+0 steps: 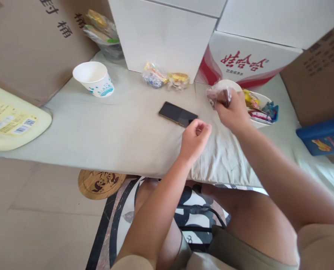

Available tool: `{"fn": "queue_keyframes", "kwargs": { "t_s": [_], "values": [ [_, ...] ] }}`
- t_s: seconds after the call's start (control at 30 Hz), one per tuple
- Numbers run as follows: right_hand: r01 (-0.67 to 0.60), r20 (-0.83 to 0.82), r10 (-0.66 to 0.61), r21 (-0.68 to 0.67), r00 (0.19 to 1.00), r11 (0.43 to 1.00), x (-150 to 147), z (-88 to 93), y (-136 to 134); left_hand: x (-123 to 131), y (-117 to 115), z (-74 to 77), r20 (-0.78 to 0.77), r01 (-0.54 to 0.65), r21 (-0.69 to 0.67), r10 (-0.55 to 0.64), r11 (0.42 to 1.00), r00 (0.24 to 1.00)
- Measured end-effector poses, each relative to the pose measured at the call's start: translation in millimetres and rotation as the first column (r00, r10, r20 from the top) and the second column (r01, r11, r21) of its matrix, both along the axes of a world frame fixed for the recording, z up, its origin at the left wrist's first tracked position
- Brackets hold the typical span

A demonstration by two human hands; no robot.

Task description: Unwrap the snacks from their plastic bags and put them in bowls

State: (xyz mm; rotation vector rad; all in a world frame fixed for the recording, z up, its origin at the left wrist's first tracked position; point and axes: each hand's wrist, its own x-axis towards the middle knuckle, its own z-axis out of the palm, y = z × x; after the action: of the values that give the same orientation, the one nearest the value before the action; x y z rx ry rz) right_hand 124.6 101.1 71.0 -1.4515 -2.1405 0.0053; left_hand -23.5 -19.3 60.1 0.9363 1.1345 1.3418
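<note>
My right hand (234,110) pinches a snack in a clear, crinkled wrapper (215,93), brownish where it shows through. Just behind that hand is the white rim of a paper cup (230,84), partly covered by my fingers. Right beside it stands a white tub (264,98) of several colourful wrapped snacks (258,108). My left hand (194,139) is closed with curled fingers at the near right corner of a dark phone (175,112) lying flat. A thin light line shows at its fingertips, too small to name.
A white paper cup with blue print (95,80) stands at the left. Two wrapped snacks (155,76) lie against white boxes (161,37). A pale yellow bottle (13,120) lies left; a blue package (323,137) sits right. The cloth-covered surface (99,131) ends above my knees.
</note>
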Motion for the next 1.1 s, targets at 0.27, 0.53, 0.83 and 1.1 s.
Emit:
{"fn": "queue_keyframes", "kwargs": {
  "t_s": [0.27,0.53,0.83,1.1],
  "values": [
    [-0.071,-0.458,-0.002,-0.141,0.889,0.987,32,-38.0,-144,45,-6,-24.4,0.25,0.322,-0.041,-0.303,0.946,0.92],
    [-0.15,-0.86,-0.191,-0.292,0.473,0.945,74,-45.3,-117,36,21,-22.1,0.178,0.289,-0.318,-0.243,0.903,0.954],
    [-0.328,-0.852,-0.378,-0.496,0.362,0.804,73,-40.7,-98,52,36,-37.2,0.031,0.194,-0.08,-0.192,0.978,0.981],
    [0.289,-0.284,-0.338,-0.201,0.897,0.936,150,-55.3,-95,35,34,-37.4,-0.046,-0.084,-0.031,0.083,0.996,0.995]
  ]
}}
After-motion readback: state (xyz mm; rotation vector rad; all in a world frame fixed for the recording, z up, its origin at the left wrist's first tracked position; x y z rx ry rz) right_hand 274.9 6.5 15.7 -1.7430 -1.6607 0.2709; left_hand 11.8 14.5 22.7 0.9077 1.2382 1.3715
